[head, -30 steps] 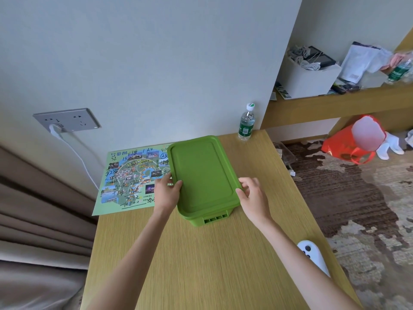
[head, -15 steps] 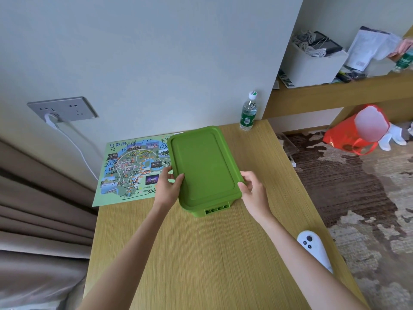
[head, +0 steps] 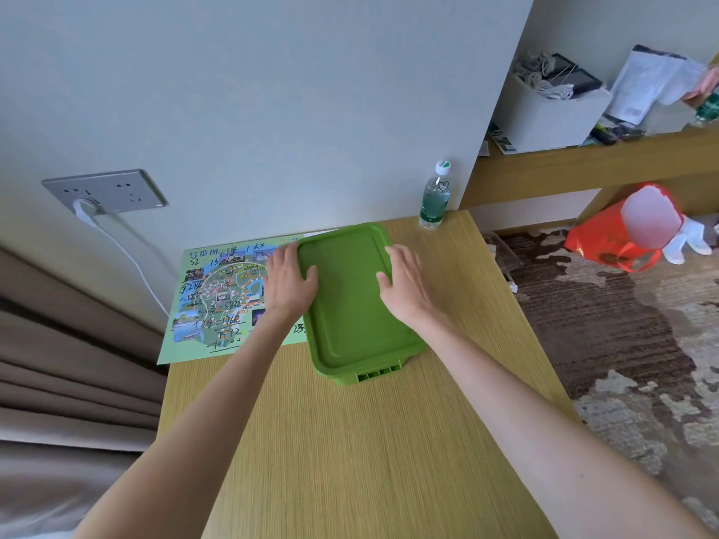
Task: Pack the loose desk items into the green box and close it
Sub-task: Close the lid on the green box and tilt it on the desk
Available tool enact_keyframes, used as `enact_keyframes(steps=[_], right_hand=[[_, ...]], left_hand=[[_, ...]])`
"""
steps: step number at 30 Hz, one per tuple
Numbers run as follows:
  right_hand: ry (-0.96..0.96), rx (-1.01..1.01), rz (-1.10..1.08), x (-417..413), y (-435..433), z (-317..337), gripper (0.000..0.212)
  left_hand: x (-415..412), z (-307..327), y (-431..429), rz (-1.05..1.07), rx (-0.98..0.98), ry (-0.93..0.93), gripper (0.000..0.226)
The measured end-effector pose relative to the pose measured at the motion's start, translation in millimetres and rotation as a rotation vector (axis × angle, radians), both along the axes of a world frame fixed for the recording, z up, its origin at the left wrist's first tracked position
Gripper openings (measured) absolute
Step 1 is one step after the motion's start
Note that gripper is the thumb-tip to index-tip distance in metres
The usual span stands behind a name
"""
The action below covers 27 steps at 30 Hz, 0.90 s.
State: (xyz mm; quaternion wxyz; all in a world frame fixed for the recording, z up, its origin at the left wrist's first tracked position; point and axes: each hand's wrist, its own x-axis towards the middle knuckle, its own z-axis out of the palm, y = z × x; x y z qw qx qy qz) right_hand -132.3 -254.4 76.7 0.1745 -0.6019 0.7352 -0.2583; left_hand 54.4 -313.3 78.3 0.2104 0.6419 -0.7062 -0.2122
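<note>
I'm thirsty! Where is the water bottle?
In the head view, the water bottle stands upright at the far right corner of the desk, a little beyond and to the right of the green box.

Green box (head: 352, 305), lid on, upright on wooden desk (head: 350, 441), overlapping map sheet (head: 221, 297)

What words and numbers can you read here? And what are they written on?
"52" and "13": handwritten near the top of the map.
"5832": handwritten in the map's middle.
"7592": handwritten near its bottom edge.
Printed map words: too small to read.
Bottle label: blurred; a heart is drawn above it.
Paper at top right: a barcode, print too small.
</note>
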Motion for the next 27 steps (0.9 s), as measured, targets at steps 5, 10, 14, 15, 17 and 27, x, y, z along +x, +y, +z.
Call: enact_keyframes(steps=[5, 10, 14, 15, 17, 27], right_hand=[[0.141, 0.052, 0.094, -0.3, -48.6, -2.7, 0.062], [0.290, 0.086, 0.196, -16.6, -73.1, -18.8, 0.064], [0.132, 0.067, 0.212, -20.6, -70.9, -33.5, 0.061], [0.104, 0.048, 0.208, -20.2, -71.3, -35.4, 0.061], [0.085, 0.033, 0.203, -20.0, -73.3, -36.0, 0.061], [0.077, -0.030, 0.157, -18.7, -75.0, -39.0, 0.060]], left_hand=[[-0.1, -12.7, -28.0, -0.163, -0.027, -0.222, 0.062], [3.6, -30.4, -40.7, -0.255, -0.058, -0.278, 0.060], [3.7, -38.2, -39.8, -0.242, -0.092, -0.216, 0.058], [3.6, -39.4, -39.9, -0.238, -0.102, -0.211, 0.058], [2.8, -40.2, -41.2, -0.235, -0.110, -0.191, 0.058], [0.5, -43.8, -43.6, -0.210, -0.110, -0.163, 0.056]])
